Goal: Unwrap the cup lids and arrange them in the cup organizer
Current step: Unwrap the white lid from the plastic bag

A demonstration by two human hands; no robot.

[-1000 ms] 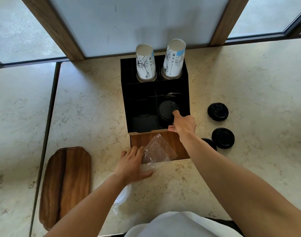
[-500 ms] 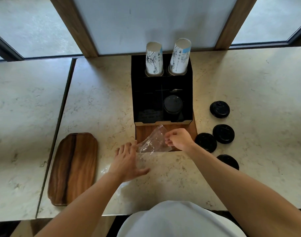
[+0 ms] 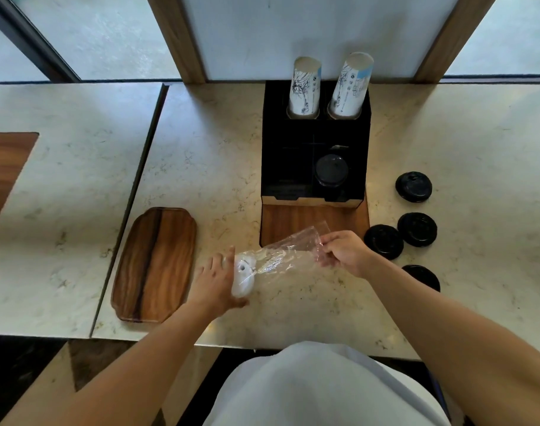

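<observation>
A black cup organizer (image 3: 293,155) with a wooden front stands at the back of the marble counter. One black lid (image 3: 331,170) sits in its front right slot. My right hand (image 3: 342,252) pinches the open end of a clear plastic sleeve (image 3: 281,256) lifted over the counter. My left hand (image 3: 218,279) grips the sleeve's other end, where white lids (image 3: 243,276) lie stacked inside. Several loose black lids (image 3: 413,186) (image 3: 417,229) (image 3: 383,241) lie on the counter to the organizer's right.
Two stacks of printed paper cups (image 3: 305,86) (image 3: 351,86) stand in the organizer's rear holes. A wooden tray (image 3: 155,265) lies left of my left hand. Another wooden piece (image 3: 4,167) shows at the far left. The counter's front edge runs just below my forearms.
My right hand left the black lid in the organizer, came back and took the sleeve's open end. My left hand closed on the sleeve's white-lid end and the sleeve now stretches between both hands.
</observation>
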